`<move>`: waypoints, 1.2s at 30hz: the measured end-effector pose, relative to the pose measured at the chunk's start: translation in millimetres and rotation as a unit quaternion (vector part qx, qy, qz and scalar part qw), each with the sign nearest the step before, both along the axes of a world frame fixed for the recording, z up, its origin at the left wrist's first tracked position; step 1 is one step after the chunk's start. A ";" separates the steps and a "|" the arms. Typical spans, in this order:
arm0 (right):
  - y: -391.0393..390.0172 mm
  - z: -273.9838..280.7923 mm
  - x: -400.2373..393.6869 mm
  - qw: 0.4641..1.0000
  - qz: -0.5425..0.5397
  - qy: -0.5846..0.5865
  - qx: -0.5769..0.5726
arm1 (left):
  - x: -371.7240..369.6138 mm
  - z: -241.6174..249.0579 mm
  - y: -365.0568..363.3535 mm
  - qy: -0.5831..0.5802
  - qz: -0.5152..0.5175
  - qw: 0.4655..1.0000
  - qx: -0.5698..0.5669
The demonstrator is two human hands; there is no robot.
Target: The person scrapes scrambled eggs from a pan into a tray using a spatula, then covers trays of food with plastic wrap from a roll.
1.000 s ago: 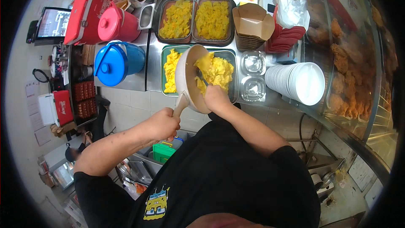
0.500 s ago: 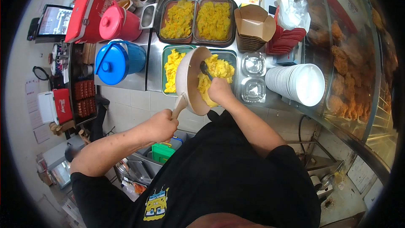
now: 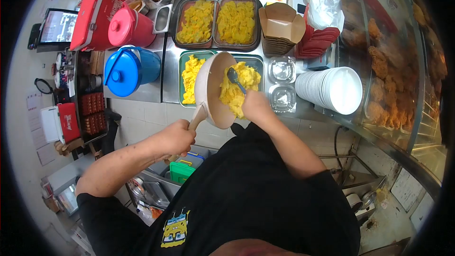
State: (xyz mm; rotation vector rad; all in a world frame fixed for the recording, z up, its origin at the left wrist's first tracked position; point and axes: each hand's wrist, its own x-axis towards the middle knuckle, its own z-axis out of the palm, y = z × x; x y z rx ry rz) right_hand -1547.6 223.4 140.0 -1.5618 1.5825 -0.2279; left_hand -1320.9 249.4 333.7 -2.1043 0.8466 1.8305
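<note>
My left hand (image 3: 176, 138) is wrapped round the handle of a beige frying pan (image 3: 204, 85), which is tipped on its side with its open face to the right. In my right hand (image 3: 259, 107) is a dark spoon (image 3: 232, 74), its bowl over scrambled egg (image 3: 247, 78). This egg lies at the pan's mouth and over the right-hand tray (image 3: 262, 66). Left of the pan, more yellow egg (image 3: 191, 76) sits in a green-rimmed tray (image 3: 182, 96), partly hidden by the pan.
Behind the pan stand two containers of yellow chunky food (image 3: 235, 21). To the right are clear lidded boxes (image 3: 283, 98), stacked white bowls (image 3: 345, 91), brown paper boxes (image 3: 283, 23) and a glass cabinet of fried chicken (image 3: 377, 61). Blue (image 3: 124, 73) and red (image 3: 124, 26) jugs are at left.
My right hand has drawn slightly right and down, and more of the spoon shows. The pan stays tipped in my left hand. The whole view has shifted slightly.
</note>
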 end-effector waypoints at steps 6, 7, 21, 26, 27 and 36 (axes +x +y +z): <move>32.3 40.1 -62.3 0.996 0.059 0.055 0.044 | 0.4 -2.2 -16.0 0.002 -0.023 1.000 0.014; 41.0 40.6 -65.7 0.993 0.068 0.080 0.062 | -1.1 -0.2 -20.6 -0.001 -0.029 0.999 0.020; 74.9 -4.1 -41.2 0.978 0.056 0.137 0.147 | 1.2 1.0 -41.5 0.025 0.050 0.997 0.047; 69.2 16.7 -45.8 0.974 0.058 0.160 0.152 | 6.9 5.7 -46.6 0.028 0.041 0.998 0.045; 67.1 32.9 -46.5 0.977 0.053 0.154 0.140 | 7.6 5.7 -47.1 0.034 0.044 0.997 0.050; 9.5 21.7 0.1 0.998 -0.011 -0.053 -0.028 | -2.5 32.7 -45.2 0.000 -0.023 0.999 0.033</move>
